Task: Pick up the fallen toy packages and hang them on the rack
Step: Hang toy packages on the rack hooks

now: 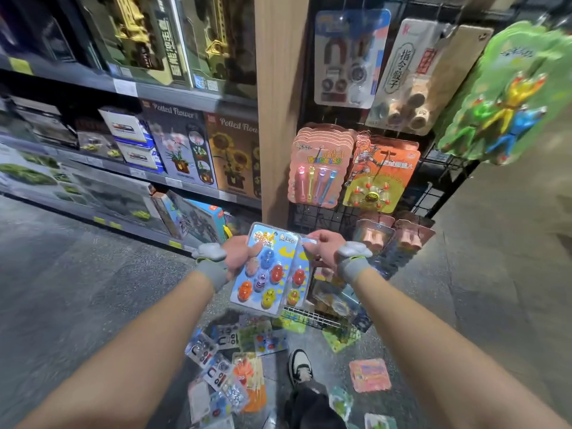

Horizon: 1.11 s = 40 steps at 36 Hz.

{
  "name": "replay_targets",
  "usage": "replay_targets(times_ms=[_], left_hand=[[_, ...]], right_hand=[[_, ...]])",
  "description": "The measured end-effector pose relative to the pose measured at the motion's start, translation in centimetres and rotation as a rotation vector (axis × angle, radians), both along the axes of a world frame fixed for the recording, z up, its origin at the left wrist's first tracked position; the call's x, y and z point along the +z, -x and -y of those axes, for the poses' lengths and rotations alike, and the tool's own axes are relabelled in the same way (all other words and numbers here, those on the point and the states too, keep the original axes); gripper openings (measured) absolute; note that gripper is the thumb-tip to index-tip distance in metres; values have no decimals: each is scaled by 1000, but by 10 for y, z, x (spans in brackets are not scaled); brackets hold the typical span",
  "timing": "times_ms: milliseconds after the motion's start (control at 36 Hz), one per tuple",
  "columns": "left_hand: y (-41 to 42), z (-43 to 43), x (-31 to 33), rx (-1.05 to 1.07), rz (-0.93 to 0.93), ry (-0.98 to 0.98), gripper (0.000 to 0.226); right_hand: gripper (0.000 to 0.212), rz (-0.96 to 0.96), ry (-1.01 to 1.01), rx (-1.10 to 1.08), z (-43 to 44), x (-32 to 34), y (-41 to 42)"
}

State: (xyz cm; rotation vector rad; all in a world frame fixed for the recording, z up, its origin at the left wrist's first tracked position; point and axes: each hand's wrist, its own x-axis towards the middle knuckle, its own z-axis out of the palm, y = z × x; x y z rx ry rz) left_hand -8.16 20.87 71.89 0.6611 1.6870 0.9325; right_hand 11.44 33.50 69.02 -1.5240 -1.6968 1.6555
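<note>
Both hands hold blue blister packages of small round toys in front of the black wire rack. My left hand grips the left edge of the front package, thumb on its face. My right hand pinches the top edge of a second, overlapping package on the right. Several fallen toy packages lie scattered on the grey floor below, and a pink one lies further right. Pink and orange packages hang on the rack.
Shelves of boxed building sets run along the left. A wooden pillar stands beside the rack. Green packages hang at the right. A person's shoe and dark trouser leg stand among the fallen packages.
</note>
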Motion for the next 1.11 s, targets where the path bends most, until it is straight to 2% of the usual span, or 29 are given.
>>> replay_targets(times_ms=[333, 417, 528, 611, 722, 806, 889, 1000, 1056, 1111], left_hand=[[22, 8, 13, -3, -94, -35, 30], [25, 9, 25, 15, -119, -40, 24], [22, 16, 47, 47, -144, -80, 19], [19, 21, 58, 16, -291, -91, 20], [24, 24, 50, -9, -393, -84, 32], [25, 22, 38, 76, -335, -50, 33], [21, 21, 33, 115, -298, -33, 30], [30, 15, 18, 62, -330, 30, 32], [47, 2, -12, 53, -312, 45, 36], [49, -3, -18, 52, -301, 52, 30]], right_hand=[[9, 26, -163, -26, 6, 35, 3], [14, 56, -207, -29, -2, 43, 2], [3, 81, -237, -38, -7, 55, 0], [5, 71, -243, -56, -4, 60, 1], [10, 71, -212, -57, -2, 52, 0], [14, 96, -195, -47, -2, 40, -4], [6, 89, -163, -65, -2, 29, -7], [7, 86, -151, -88, -7, 21, -7], [12, 95, -164, -104, -12, 20, -6], [13, 100, -166, -109, -19, 19, -3]])
